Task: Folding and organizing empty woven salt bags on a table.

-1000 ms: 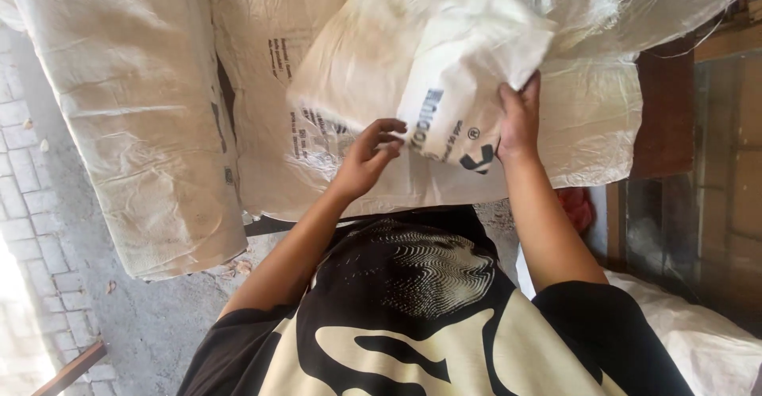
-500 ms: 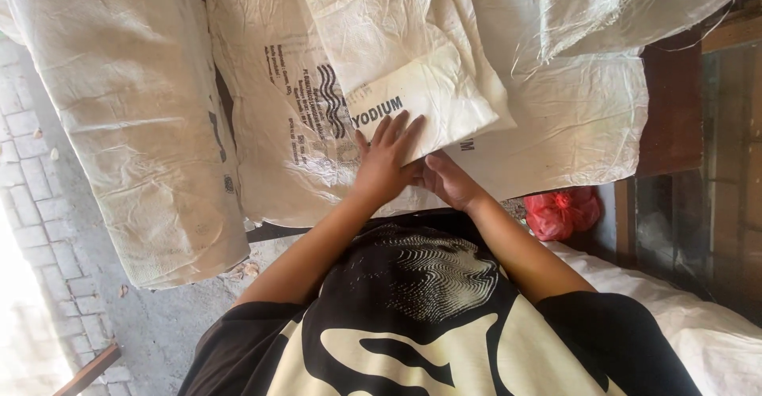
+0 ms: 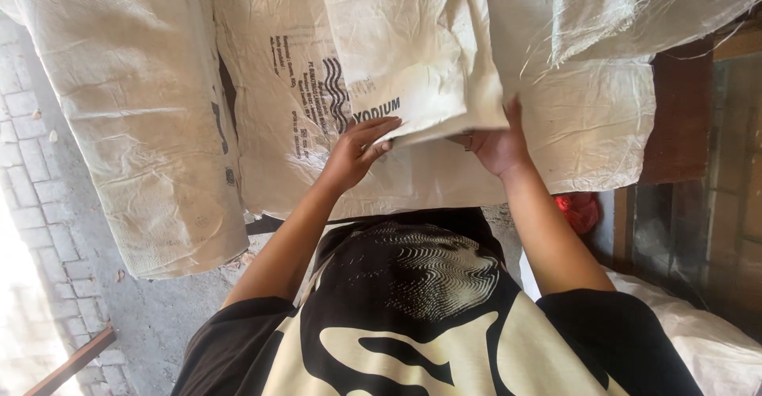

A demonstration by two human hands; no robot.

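Note:
I hold a folded white woven sack (image 3: 413, 55) with dark print along its near edge. My left hand (image 3: 355, 151) lies with its fingers on top of that near edge at the left corner. My right hand (image 3: 496, 146) grips the same edge from beneath, fingers tucked under the fold. The folded sack rests over a larger white printed sack (image 3: 278, 110) that lies spread flat in front of me. My black and cream shirt fills the bottom of the view.
Another big white sack (image 3: 135, 126) lies to the left, and more sacking (image 3: 603, 118) to the right. A red plastic bag (image 3: 578, 209) sits by a dark wooden board (image 3: 675, 118). Brick paving (image 3: 24, 174) runs along the left, with a wooden strip (image 3: 71, 364).
The sack was held up and crumpled between my spread hands. It now lies flatter and folded on the pile. My hands came together at its near edge, then moved slightly apart.

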